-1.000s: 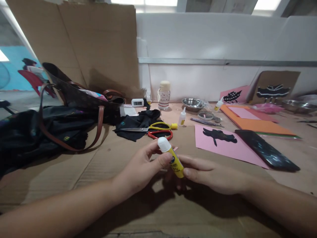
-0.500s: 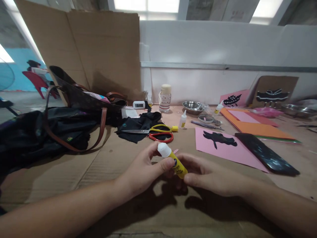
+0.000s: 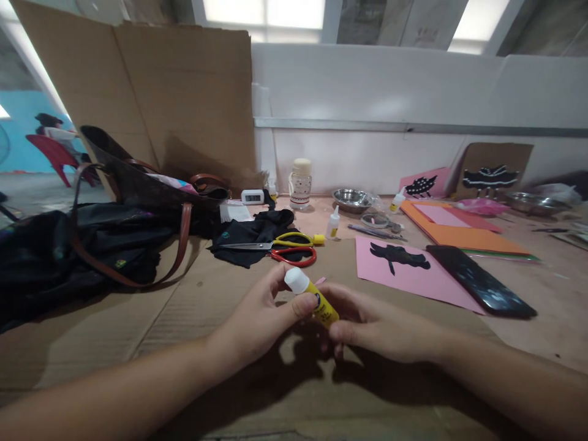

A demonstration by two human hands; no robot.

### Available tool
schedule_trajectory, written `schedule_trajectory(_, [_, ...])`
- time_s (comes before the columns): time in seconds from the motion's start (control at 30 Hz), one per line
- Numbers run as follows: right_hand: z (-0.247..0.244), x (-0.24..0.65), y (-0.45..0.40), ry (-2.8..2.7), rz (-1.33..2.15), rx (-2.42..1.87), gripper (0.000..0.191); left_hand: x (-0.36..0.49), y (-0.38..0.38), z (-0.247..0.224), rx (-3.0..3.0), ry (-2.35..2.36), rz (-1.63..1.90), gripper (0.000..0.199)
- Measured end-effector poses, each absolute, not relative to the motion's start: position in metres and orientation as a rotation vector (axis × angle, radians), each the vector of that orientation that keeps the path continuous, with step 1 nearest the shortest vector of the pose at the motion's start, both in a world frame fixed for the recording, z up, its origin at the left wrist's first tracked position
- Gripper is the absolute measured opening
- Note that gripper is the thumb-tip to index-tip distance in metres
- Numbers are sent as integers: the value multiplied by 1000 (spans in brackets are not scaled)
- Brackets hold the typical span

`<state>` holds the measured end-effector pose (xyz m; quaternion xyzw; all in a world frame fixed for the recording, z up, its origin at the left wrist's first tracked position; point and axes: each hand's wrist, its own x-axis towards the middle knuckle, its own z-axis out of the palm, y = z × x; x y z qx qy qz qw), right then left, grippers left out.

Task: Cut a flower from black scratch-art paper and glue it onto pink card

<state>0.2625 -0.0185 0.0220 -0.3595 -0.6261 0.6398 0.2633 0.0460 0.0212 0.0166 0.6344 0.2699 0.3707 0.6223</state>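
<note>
A yellow glue stick (image 3: 325, 311) with a white cap is held tilted above the cardboard, its cap toward the upper left. My left hand (image 3: 271, 312) is closed around its upper part, thumb across the label. At the lower end, the thumb and fingers of my right hand (image 3: 372, 324) grip the base. Just beyond my hands lie scissors (image 3: 294, 248) with one yellow and one red handle, their blades on a black cloth (image 3: 239, 245). To the right, a pink sheet (image 3: 381, 278) carries a black cut-out shape (image 3: 402, 256).
A black phone (image 3: 480, 280) overlaps the pink sheet's right side. Farther back stand a small glue bottle (image 3: 333, 225), a lidded drink bottle (image 3: 301, 187) and a metal bowl (image 3: 351, 199). Orange sheets (image 3: 482, 237) lie at right; a brown handbag (image 3: 151, 190) is at left. A person sits far left.
My hands and the glue stick appear slightly farther left, and the whole scene has shifted left with the camera. Both hands keep the same grip on the capped stick.
</note>
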Motion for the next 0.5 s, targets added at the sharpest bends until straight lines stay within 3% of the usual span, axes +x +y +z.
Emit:
schedule_trajectory(0.1, [25, 265, -15, -1632, 1865, -935, 51, 47, 22, 18, 1432, 623, 830, 63])
schedule_trajectory(0.23, [21, 262, -13, -1597, 1688, -1029, 39, 47, 22, 16, 1459, 597, 839, 60])
schedule_trajectory(0.37, [13, 258, -14, -1718, 1436, -1137, 44, 47, 25, 12, 1471, 629, 863, 54])
schedule_trajectory(0.5, [16, 261, -15, -1711, 1616, -1130, 50, 46, 27, 13, 1478, 651, 905, 49])
